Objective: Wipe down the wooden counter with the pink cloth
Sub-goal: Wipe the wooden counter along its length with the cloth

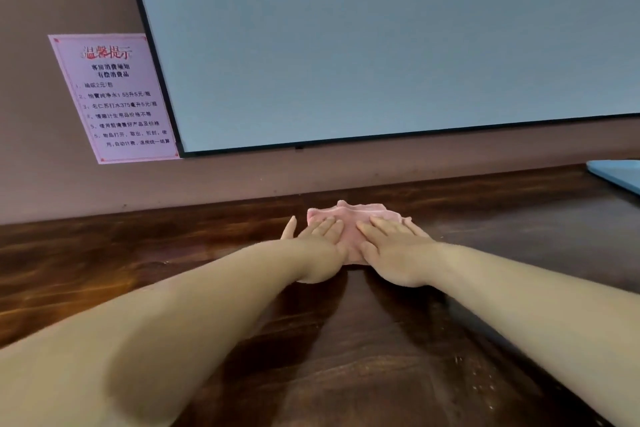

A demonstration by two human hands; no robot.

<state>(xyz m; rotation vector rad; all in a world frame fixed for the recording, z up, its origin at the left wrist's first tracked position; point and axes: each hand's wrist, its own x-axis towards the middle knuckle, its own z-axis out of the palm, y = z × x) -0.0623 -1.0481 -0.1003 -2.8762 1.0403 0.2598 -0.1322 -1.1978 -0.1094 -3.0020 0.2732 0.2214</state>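
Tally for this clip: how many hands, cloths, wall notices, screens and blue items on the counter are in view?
Hands: 2, left hand and right hand, both flat on the cloth
Pink cloth: 1
Pink wall notice: 1
Screen: 1
Blue item at the counter's right edge: 1
Total: 6

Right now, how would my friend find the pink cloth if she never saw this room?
Find the big grey screen on the wall, then look down to the dark wooden counter under it. Near the counter's back edge, the left hand and right hand press flat on the pink cloth. It's the only soft, crumpled pink thing there.
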